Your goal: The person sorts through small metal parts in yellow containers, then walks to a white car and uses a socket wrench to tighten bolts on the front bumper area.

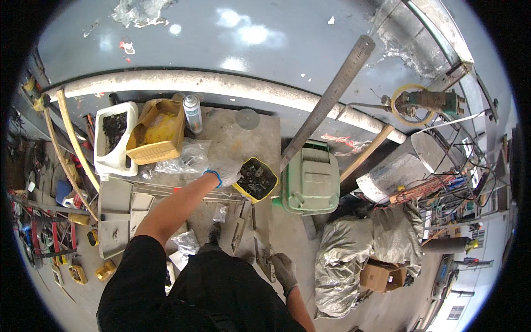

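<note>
At the worktop's (pixel 229 135) front right corner, the head view shows the left hand (pixel 224 172) in a pale knitted glove, its fingers gripping the left rim of a yellow-edged square container (pixel 245 194) of small dark metal parts (pixel 257 178). The gloved right hand (pixel 285 272) hangs low; I cannot tell whether it holds anything. Beyond the right edge, a lidded pale-green plastic bin (pixel 312 180) and a long steel ruler (pixel 332 94) block that side. Toward the left edge crowd a cut-open white plastic jug (pixel 100 152), a yellow plastic tub (pixel 160 153), a spray can (pixel 192 115) and a crumpled clear bag (pixel 188 156).
</note>
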Available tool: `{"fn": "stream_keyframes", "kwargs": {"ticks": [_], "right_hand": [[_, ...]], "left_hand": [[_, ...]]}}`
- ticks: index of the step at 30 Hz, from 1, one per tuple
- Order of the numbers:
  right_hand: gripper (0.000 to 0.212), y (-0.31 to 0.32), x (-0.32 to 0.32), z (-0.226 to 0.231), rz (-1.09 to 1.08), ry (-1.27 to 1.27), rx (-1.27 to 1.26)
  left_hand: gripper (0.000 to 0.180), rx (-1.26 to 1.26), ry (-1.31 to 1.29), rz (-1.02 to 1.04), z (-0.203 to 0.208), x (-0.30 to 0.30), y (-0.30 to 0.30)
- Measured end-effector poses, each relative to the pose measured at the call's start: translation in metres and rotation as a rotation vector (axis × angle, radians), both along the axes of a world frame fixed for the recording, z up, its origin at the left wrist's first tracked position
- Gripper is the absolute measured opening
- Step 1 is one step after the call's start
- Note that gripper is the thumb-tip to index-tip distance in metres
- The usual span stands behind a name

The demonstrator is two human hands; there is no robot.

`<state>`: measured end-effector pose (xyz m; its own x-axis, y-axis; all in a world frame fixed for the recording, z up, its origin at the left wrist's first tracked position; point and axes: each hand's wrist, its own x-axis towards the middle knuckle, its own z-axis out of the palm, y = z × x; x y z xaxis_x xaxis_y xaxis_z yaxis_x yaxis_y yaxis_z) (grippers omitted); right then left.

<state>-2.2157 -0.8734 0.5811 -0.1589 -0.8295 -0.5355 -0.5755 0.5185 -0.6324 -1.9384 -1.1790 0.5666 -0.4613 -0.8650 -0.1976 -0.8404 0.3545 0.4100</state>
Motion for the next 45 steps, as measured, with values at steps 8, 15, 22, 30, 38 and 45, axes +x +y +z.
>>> {"fn": "stream_keyframes", "kwargs": {"ticks": [8,15,22,30,38,45], "right_hand": [[0.019,0.067,-0.027,-0.058,0.248,0.158,-0.212],[0.016,0.093,-0.034,-0.063,0.129,0.133,-0.219],[0.02,0.094,-0.038,-0.065,-0.039,0.032,-0.214],[0.022,0.089,-0.032,-0.062,-0.01,0.055,-0.131],[0.027,0.09,-0.036,-0.059,-0.071,0.045,-0.075],[0.03,0.084,-0.045,-0.065,0.012,0.082,-0.185]], "left_hand": [[0.034,-0.217,0.079,0.014,0.019,0.014,-0.016],[0.02,-0.242,0.285,0.011,0.032,-0.016,-0.009],[0.019,-0.166,-0.119,0.101,-0.01,-0.079,0.013],[0.02,-0.349,-0.172,0.081,-0.064,-0.085,-0.001],[0.02,-0.233,-0.21,0.092,-0.023,-0.086,0.005],[0.03,0.395,0.635,0.374,0.015,-0.034,0.008]]}}
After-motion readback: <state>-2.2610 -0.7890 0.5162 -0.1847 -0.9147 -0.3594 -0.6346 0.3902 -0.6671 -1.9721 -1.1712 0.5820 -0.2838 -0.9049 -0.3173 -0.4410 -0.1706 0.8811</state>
